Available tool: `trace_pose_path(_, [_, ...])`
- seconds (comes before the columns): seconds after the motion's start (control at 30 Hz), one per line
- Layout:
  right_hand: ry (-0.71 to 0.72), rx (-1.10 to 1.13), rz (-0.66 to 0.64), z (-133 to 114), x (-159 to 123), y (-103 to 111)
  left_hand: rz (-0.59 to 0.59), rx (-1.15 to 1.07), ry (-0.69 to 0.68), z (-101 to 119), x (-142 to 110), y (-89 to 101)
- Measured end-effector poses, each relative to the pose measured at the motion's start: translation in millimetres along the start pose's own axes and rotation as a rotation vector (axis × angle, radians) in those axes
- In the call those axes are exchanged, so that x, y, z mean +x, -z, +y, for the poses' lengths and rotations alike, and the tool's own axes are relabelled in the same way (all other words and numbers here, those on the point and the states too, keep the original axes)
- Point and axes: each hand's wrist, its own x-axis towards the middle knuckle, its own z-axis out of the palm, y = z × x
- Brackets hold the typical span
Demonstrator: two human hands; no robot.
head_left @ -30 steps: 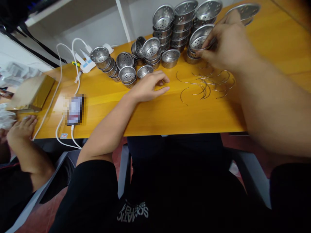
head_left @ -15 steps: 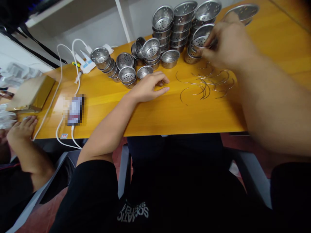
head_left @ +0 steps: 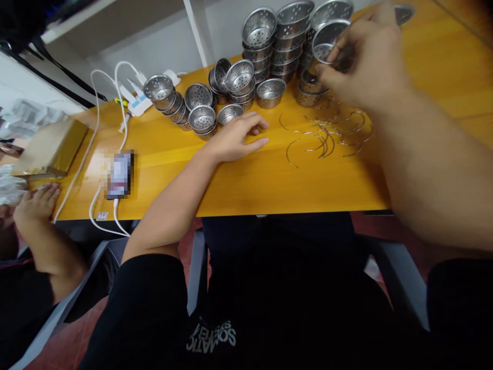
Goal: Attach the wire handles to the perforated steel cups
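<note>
on the wooden table [head_left: 269,185], before tall cup stacks [head_left: 285,46], the left hand [head_left: 235,136] rests loosely curled, visibly bare, while the right hand [head_left: 367,59] pinches a metal cup [head_left: 327,38] beside them, likely light, stiff and slick, best taken by its rim [head_left: 313,46]

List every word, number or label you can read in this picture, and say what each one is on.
"SOMATIC SYSTEM": printed upside down in view, on the black shirt; the second word is creased.
Small sticker at the table's edge: too blurred to read surely.
Phone screen: pixelated, unreadable.
Metal cups: no writing visible.
</note>
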Motion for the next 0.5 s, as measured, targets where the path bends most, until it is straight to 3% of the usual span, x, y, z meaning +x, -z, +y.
trace_pose_path(0.1, [0.111, 0.067, -0.001, -16, -3, 6, 0.060, -0.064, 0.018, 0, 0, -3.1])
trace_pose_path(0.27, [0.229, 0.227, -0.294, -49, -18, -2, 0.113, -0.183, 0.063, -3, 4, -14.8])
trace_pose_path(0.4, [0.252, 0.314, -0.460, -46, -28, -24, 0.119, -0.156, 0.077, -9, 7, -23.1])
trace_pose_path(0.5, [0.248, 0.305, -0.541, -43, -30, -26, 0.116, -0.127, 0.054, -15, 6, -25.8])
